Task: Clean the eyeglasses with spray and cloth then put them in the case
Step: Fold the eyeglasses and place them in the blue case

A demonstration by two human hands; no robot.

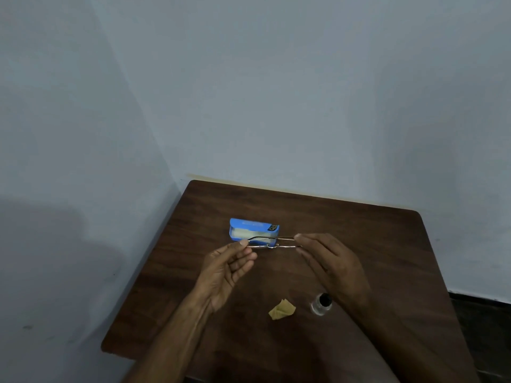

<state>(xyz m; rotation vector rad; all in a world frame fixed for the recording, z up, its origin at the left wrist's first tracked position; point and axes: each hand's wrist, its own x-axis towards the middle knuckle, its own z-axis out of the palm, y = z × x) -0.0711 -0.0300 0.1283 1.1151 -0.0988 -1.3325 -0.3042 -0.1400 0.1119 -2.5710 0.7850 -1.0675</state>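
Observation:
Thin metal-framed eyeglasses point(272, 242) hang level above the table, folded, seen edge-on. My left hand point(231, 268) pinches their left end between thumb and fingers. My right hand point(330, 261) grips their right end. Just behind the glasses an open blue case point(253, 230) with a pale lining lies on the table. A crumpled yellow cloth point(282, 309) lies nearer to me, and a small clear spray bottle point(321, 303) with a black cap stands to its right, partly behind my right forearm.
The dark wooden table point(387, 244) stands in a corner, with pale walls point(276, 92) at its far edge and to the left. Its left edge drops off beside my left forearm. A dark floor strip point(481, 313) shows at the right.

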